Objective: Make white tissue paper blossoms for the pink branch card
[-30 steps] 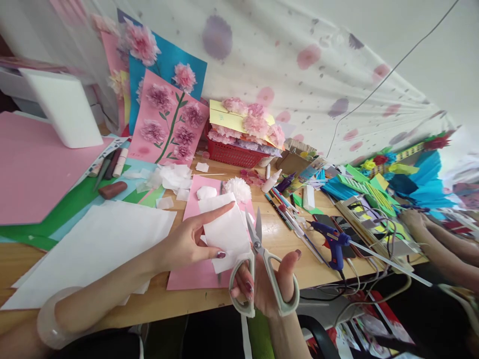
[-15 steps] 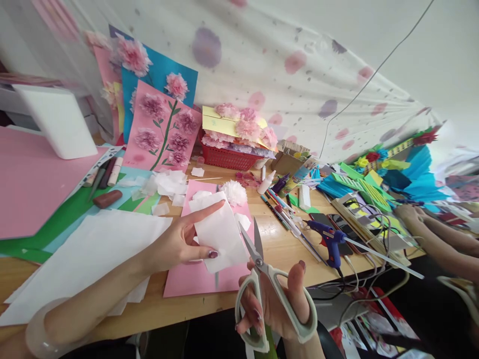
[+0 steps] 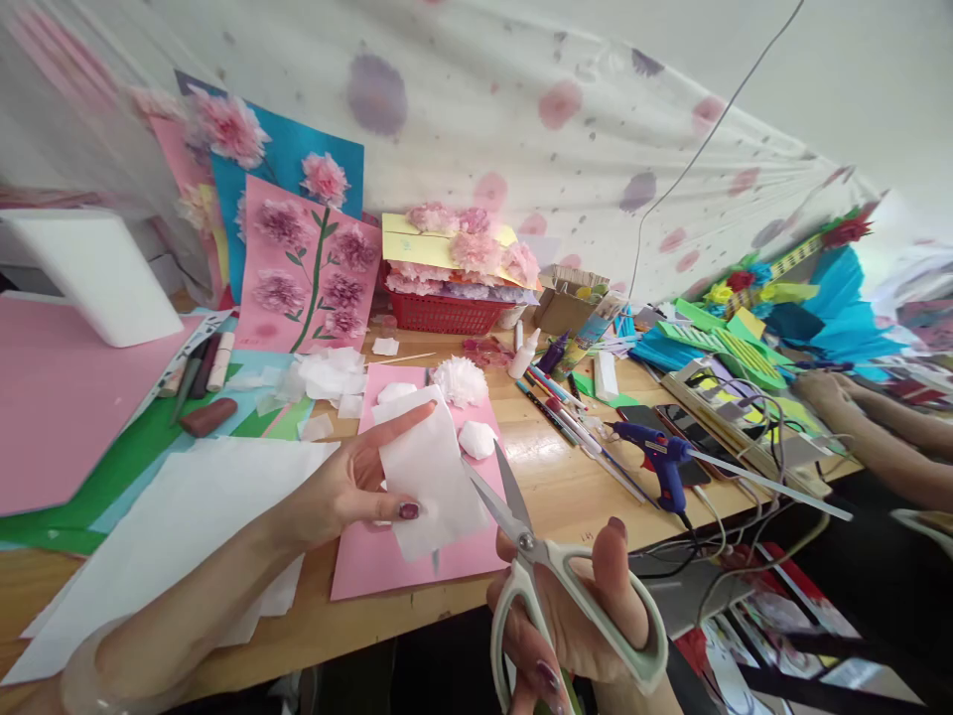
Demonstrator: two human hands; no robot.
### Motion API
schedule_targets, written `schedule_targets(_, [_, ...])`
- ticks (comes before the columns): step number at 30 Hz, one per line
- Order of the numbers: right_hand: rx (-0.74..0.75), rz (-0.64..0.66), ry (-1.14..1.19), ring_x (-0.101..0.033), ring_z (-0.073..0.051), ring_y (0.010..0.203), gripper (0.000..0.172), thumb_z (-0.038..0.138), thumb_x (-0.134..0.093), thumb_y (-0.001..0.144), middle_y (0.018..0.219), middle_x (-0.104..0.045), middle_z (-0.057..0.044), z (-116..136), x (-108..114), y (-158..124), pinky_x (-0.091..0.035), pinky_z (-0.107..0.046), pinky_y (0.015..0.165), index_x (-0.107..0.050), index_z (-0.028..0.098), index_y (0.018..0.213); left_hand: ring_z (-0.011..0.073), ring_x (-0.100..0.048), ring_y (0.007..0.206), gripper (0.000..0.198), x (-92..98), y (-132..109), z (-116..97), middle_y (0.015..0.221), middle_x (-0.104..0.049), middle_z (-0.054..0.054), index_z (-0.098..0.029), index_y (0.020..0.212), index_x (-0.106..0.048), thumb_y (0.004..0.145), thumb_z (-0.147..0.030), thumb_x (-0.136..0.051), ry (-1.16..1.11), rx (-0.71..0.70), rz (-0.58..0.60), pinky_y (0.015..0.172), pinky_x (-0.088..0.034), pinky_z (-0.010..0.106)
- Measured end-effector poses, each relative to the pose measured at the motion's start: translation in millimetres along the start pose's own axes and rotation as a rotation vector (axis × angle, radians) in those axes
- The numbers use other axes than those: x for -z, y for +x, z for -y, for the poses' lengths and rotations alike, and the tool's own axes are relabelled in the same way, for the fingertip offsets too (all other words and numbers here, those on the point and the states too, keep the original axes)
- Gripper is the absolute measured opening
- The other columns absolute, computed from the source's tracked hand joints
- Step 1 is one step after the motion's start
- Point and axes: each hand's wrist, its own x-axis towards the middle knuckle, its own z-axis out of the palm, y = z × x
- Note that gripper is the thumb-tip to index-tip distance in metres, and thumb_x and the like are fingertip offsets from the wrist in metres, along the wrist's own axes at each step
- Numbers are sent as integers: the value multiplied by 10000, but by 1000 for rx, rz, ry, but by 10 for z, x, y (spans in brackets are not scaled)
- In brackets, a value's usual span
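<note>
My left hand (image 3: 353, 482) pinches a small stack of thin white paper (image 3: 436, 477) between thumb and fingers, above a pink sheet (image 3: 379, 566). In my right hand (image 3: 581, 606) are white-handled scissors (image 3: 525, 542), with fingers through both loops. Their blades stand apart and point up and left, one blade tip close to the right edge of the white paper. On the pink sheet a fluffy white paper flower (image 3: 460, 381) lies at the top, with a white folded piece (image 3: 476, 440) below it.
White sheets (image 3: 186, 536) and paper scraps (image 3: 328, 377) lie left. A red basket (image 3: 447, 314) of paper flowers stands behind. Pens (image 3: 566, 427), a blue glue gun (image 3: 655, 452) and cables are on the right, where another person's hands (image 3: 826, 397) rest.
The scissors and my right hand have shifted slightly right and down in view. My left hand still holds the white paper. The whole view has turned a little.
</note>
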Motion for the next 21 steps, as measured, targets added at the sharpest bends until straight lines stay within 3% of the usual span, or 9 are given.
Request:
schedule_targets(7, [11,31,-29,-405,-55,310,820,897,-176,632,538,-555,31,-17,-34,22,-364,-174,389,-425,203,990,128,-561,737,812,43,3,-5,944,-620,42,-350,1349,-437,635,-171,-779,-121,-3,-37,609,-466,202])
schedule_targets(13, [112,-64,-68,-415,-86,410,914,911,-180,612,529,-507,11,-226,-60,-87,-353,-195,445,-482,161,1037,165,-597,878,735,48,27,-41,1065,-622,28,-390,1285,-503,643,-146,-764,-244,1,-131,657,-514,209])
schedule_targets(21, [102,-27,-84,-464,-116,481,872,860,-279,682,614,-535,-31,-208,-21,-62,-391,-230,498,-477,134,1123,154,-607,852,743,13,17,-41,1042,-623,27,-346,1284,-491,629,-145,-780,-202,12,-135,642,-513,203])
